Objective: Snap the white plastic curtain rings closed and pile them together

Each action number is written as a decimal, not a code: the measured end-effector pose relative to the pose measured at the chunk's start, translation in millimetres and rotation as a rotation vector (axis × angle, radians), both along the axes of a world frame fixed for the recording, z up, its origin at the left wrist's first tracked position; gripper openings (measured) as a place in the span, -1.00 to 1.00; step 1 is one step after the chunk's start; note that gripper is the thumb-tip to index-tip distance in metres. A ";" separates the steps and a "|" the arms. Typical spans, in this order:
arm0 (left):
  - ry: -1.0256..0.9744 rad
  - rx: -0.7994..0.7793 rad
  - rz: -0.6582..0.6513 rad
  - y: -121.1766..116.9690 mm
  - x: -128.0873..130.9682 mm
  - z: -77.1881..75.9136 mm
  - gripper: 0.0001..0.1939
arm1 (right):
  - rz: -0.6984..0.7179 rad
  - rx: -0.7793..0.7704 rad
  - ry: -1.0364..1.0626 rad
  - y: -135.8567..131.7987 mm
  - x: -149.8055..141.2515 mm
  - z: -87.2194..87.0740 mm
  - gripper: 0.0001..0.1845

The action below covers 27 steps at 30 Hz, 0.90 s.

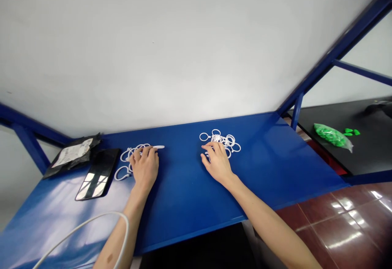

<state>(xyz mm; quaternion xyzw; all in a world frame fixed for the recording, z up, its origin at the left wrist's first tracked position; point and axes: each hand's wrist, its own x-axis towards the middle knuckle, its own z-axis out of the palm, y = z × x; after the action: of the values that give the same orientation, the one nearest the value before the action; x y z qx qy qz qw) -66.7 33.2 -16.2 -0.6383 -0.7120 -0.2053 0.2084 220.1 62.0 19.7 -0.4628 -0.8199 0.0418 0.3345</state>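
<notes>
While the left hand [144, 167], fingers bent, covered left rings [122, 173] beside the phone [97, 175], the right hand [218, 162], fingers spread, touched right rings [228, 140]; the label [72, 152] was unreadable. Bare table [180, 179] lay between.

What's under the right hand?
Under the right hand, part of the pile of white plastic rings shows past the fingers; whatever the palm and fingers cover can't be seen.
</notes>
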 end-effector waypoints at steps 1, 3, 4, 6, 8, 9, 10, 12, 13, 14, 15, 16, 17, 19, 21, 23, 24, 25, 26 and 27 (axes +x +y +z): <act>0.003 0.016 -0.019 -0.4 1.0 -0.2 -0.76 | 0.018 0.001 0.004 -0.9 -1.0 0.0 -0.75; 0.006 0.053 -0.048 -1.4 3.8 0.7 -0.79 | 0.051 0.001 0.010 -2.4 -3.0 -1.0 -0.77; 0.006 0.073 -0.061 -2.1 5.7 1.9 -0.80 | 0.068 0.002 0.013 -3.2 -3.9 -1.9 -0.78; 0.003 0.120 -0.082 -3.8 10.5 6.0 -0.84 | 0.107 0.007 0.020 -4.7 -5.8 -3.8 -0.79; -0.005 0.163 -0.117 -6.2 17.0 11.4 -0.89 | 0.150 0.010 0.025 -6.4 -7.4 -5.2 -0.80; -0.018 0.173 -0.151 -7.7 21.2 14.1 -0.91 | 0.173 0.007 0.026 -7.4 -8.1 -5.5 -0.80; -0.043 0.171 -0.203 -9.4 26.0 16.7 -0.93 | 0.197 -0.003 0.027 -8.5 -8.7 -5.3 -0.79; -0.129 0.124 -0.348 -13.5 37.1 20.4 -0.94 | 0.244 -0.035 0.033 -11.2 -9.9 -3.9 -0.72; -0.181 0.087 -0.428 -15.6 43.1 21.4 -0.94 | 0.270 -0.054 0.036 -12.7 -10.5 -2.8 -0.66; -0.231 0.047 -0.502 -17.6 48.9 21.8 -0.93 | 0.298 -0.072 0.036 -14.3 -11.2 -1.6 -0.59; -0.277 0.007 -0.563 -19.5 54.4 21.8 -0.93 | 0.326 -0.088 0.031 -15.7 -11.8 -0.6 -0.54; -0.317 -0.031 -0.611 -21.2 59.1 21.4 -0.92 | 0.354 -0.100 0.019 -17.0 -12.5 0.3 -0.51; -0.354 -0.062 -0.645 -22.5 62.9 20.7 -0.91 | 0.381 -0.106 0.003 -18.0 -13.2 0.7 -0.50; -0.423 -0.113 -0.684 -24.4 67.7 19.0 -0.89 | 0.416 -0.111 -0.024 -19.0 -14.3 0.6 -0.52; -0.479 -0.140 -0.702 -25.5 69.3 17.1 -0.88 | 0.419 -0.113 -0.022 -18.7 -15.0 -0.8 -0.58; -0.529 -0.146 -0.705 -26.3 69.4 15.3 -0.89 | 0.399 -0.121 0.011 -17.8 -15.2 -2.6 -0.67; -0.556 -0.148 -0.700 -26.7 69.4 14.6 -0.89 | 0.390 -0.126 0.041 -17.4 -15.2 -3.4 -0.72; -0.584 -0.149 -0.688 -27.3 69.3 14.1 -0.89 | 0.387 -0.133 0.079 -17.2 -15.2 -4.1 -0.76; -0.613 -0.152 -0.674 -27.9 69.4 13.9 -0.88 | 0.391 -0.145 0.123 -17.3 -15.2 -4.8 -0.79; -0.641 -0.156 -0.659 -28.5 69.5 14.0 -0.87 | 0.401 -0.166 0.168 -17.6 -15.2 -5.3 -0.81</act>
<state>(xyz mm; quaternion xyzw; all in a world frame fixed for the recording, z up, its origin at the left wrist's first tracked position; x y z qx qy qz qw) 2.8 4.7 -2.2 -0.7486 -0.5132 -0.3932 -0.1468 204.9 44.5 14.4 -0.3116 -0.8584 0.2131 0.3473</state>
